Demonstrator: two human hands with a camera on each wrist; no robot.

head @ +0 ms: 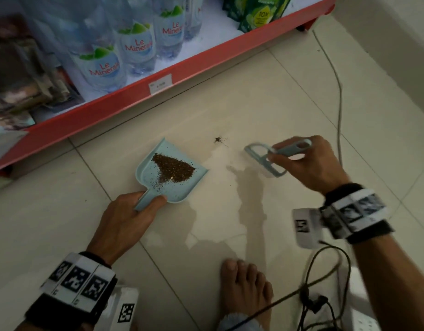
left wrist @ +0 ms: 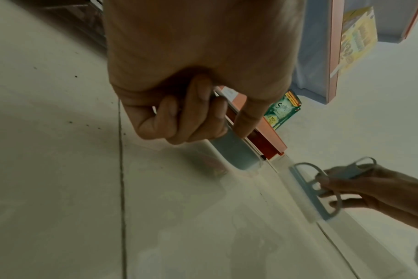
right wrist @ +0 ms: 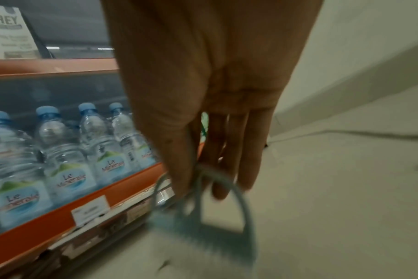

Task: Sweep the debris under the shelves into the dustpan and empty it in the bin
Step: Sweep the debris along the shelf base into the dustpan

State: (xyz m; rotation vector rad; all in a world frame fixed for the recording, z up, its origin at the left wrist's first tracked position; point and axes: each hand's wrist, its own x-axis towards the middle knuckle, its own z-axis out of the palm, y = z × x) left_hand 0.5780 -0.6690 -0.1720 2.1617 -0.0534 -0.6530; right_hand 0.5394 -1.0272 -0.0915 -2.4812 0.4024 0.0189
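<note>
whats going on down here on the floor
A person is sweeping up beside a red shop shelf stocked with water bottles. The left hand holds a light blue dustpan by its handle, flat on the tiled floor, with a pile of dark debris already in it. The right hand holds a matching hand brush to the dustpan's right. A small clump of debris lies on the floor between them, not yet swept in.

The dustpan [head: 180, 187] is pale blue, and so is the brush [head: 265, 160]; the debris [head: 174, 169] heaped in the pan is dark brown. The shelf edge [head: 125, 102] is red-orange. The water bottles [right wrist: 67, 160] are clear with blue caps and white, green and blue labels lettered in red. The floor tiles [head: 230, 111] are cream, and the wrist bands [head: 78, 280] carry black-and-white square markers.
</note>
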